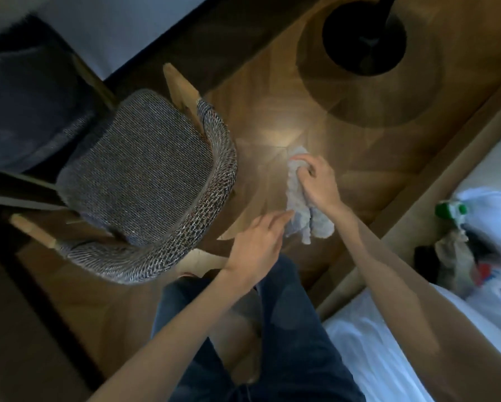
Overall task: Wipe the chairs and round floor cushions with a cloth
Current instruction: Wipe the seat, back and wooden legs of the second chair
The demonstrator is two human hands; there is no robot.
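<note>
Over herringbone parquet (272, 117) you gripped the grey cloth (320, 226) in your right hand (316, 181), your left hand (255, 248) loose-fingered, just touching its hanging end, while the woven chair (145, 175) stood leftward, nearer that left hand.

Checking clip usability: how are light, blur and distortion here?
Head view: glare on the brown herringbone wood floor beside the grey woven-fabric chair; left side in shadow; right edge, around the green-capped container, smeared; borders bent by wide angle; left hand, right hand and crumpled pale grey cloth readable.
</note>
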